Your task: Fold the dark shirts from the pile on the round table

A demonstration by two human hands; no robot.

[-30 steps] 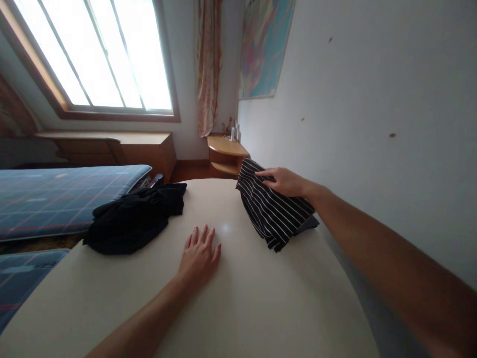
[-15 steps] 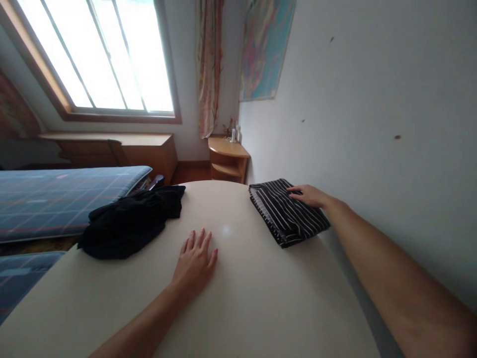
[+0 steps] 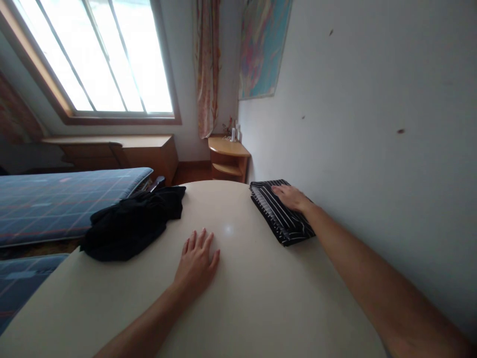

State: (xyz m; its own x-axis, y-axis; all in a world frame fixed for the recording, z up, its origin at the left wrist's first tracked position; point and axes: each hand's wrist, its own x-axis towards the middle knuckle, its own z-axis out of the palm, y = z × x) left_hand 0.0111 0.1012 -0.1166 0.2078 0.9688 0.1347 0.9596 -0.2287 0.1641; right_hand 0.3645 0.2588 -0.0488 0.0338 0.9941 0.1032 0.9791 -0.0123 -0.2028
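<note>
My left hand lies flat on the pale table, its fingers spread and nothing in it. Near the wall, a folded black cloth with white stripes, probably a garment, rests at the table's far right. My right hand is laid on top of that striped cloth, fingers stretched out along it; part of the cloth is hidden under the hand and wrist. To the left of my left hand, a crumpled plain black cloth is heaped at the table's left edge.
A white wall runs along the right side. Beyond the left edge stand blue plaid mattresses. A wooden corner shelf with small items is past the far edge, and a wooden desk sits under the window.
My right hand has slid left across the striped cloth, and the cloth's right side looks narrower. My left hand and the black cloth stay nearly where they were; the view has shifted slightly.
</note>
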